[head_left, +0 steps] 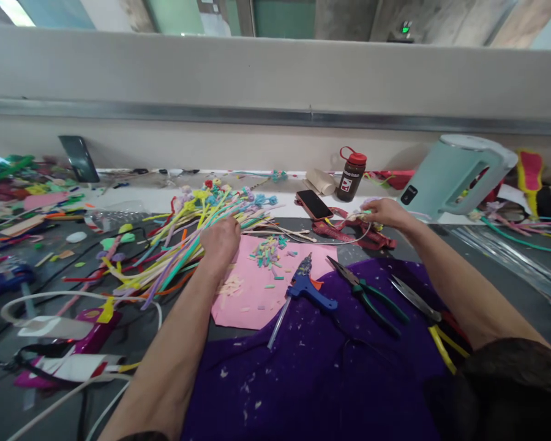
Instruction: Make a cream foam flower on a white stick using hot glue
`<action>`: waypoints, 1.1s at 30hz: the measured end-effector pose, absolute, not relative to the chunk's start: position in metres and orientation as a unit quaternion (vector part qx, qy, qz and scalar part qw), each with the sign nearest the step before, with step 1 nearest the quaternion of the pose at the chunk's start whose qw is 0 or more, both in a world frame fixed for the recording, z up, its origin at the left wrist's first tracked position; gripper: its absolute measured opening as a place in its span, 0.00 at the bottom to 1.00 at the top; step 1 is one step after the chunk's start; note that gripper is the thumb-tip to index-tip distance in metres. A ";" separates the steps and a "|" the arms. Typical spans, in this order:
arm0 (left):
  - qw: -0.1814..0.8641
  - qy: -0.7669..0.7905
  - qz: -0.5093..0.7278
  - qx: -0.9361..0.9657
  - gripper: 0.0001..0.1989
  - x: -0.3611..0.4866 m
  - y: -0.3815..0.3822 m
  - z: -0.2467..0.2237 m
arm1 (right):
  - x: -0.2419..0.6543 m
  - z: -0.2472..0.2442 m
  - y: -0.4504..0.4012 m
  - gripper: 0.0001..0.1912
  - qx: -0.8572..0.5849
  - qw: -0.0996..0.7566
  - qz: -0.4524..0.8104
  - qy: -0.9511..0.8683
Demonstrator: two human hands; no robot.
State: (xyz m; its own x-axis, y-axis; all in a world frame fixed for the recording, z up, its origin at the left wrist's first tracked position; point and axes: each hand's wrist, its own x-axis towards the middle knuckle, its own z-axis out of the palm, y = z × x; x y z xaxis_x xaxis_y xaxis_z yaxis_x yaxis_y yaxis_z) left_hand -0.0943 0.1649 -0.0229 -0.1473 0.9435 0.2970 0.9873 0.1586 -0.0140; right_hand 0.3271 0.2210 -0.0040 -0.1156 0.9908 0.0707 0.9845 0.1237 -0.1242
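Note:
My left hand (221, 242) is closed around stems at the right side of a big bundle of coloured pipe cleaners (179, 254); its fingertips are mostly hidden. Small fuzzy flowers top many stems at the far end. Farther right, my right hand (384, 213) pinches a pale pipe cleaner (363, 213) above a red strap (337, 233). Between my arms, a pink sheet (248, 312) bears short cut pieces (270, 251) of pipe cleaner. A blue glue gun (310, 288) with a clear glue stick lies across its edge. Green-handled pliers (367, 294) rest on the purple cloth (275, 386).
Red-and-yellow-handled pliers (422, 306) lie beneath my right forearm. A phone (314, 205), a dark bottle (351, 177) with a red lid and a mint kettle (459, 174) stand along the back. At left, white cables cross a magenta power strip (89, 337).

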 end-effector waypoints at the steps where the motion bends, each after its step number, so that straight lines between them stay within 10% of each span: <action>1: 0.116 -0.751 -0.095 -0.643 0.24 -0.094 0.164 -0.023 | 0.330 -0.003 0.214 0.22 -0.661 0.071 0.028 -0.747; 11: 0.106 -0.742 -0.122 -0.650 0.21 -0.091 0.163 -0.020 | 0.299 0.012 0.175 0.20 -0.664 0.317 0.014 -0.677; 33: 0.087 -0.734 -0.133 -0.661 0.18 -0.088 0.164 -0.024 | 0.185 -0.030 0.264 0.36 -0.734 0.096 0.086 -0.667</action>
